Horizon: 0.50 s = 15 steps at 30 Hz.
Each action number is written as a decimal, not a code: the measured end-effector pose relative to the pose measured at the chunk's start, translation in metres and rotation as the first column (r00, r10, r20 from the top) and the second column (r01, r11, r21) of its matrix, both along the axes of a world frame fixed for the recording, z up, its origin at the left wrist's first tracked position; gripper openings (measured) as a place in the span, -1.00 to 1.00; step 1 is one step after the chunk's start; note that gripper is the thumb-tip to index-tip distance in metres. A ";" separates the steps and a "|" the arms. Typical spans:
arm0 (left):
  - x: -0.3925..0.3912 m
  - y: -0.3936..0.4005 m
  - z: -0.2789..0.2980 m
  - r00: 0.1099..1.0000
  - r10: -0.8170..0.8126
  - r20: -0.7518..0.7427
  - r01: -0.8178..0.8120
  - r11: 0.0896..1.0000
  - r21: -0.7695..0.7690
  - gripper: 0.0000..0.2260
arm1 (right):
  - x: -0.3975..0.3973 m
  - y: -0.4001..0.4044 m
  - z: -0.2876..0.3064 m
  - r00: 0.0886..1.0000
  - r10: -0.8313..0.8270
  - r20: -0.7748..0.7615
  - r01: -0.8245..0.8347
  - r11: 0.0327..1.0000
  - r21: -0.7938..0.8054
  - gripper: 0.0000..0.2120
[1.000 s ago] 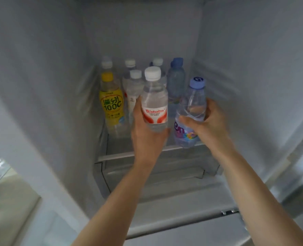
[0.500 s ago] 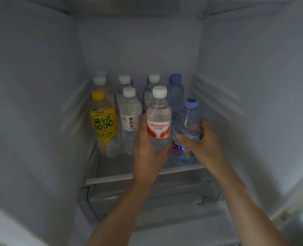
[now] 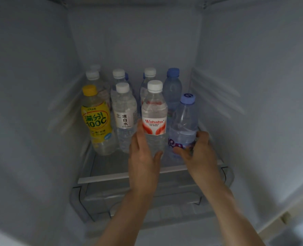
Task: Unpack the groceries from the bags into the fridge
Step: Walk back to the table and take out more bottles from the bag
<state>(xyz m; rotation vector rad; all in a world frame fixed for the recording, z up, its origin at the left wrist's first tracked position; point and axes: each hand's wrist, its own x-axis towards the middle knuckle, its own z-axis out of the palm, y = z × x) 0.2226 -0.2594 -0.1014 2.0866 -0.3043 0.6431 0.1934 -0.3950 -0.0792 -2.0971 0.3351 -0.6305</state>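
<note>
Inside the open fridge, a glass shelf (image 3: pixel 111 176) carries several upright bottles. My left hand (image 3: pixel 143 160) grips the lower part of a clear water bottle with a red and white label (image 3: pixel 153 118) and a white cap, standing on the shelf. My right hand (image 3: pixel 198 153) holds the base of a pale blue bottle with a purple label (image 3: pixel 183 125), which leans slightly left at the shelf's right front. Left of them stand a yellow drink bottle (image 3: pixel 97 121) and a clear water bottle with a white label (image 3: pixel 125 118).
More capped bottles fill the back row, among them a blue-capped bottle (image 3: pixel 172 86). A clear drawer (image 3: pixel 147 199) sits under the shelf. Fridge walls close in on the left (image 3: pixel 31 103) and right (image 3: pixel 253 103); bare shelf lies at the front left.
Both bottles have gone down and deeper onto the shelf. My hands have slid lower on them, and the view has pulled back and tilted up.
</note>
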 end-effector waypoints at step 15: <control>0.018 -0.031 0.009 0.988 0.153 0.004 -0.152 0.983 0.101 -0.13 | 0.058 -0.030 -0.006 0.953 0.303 0.016 -0.302 0.944 0.129 -0.54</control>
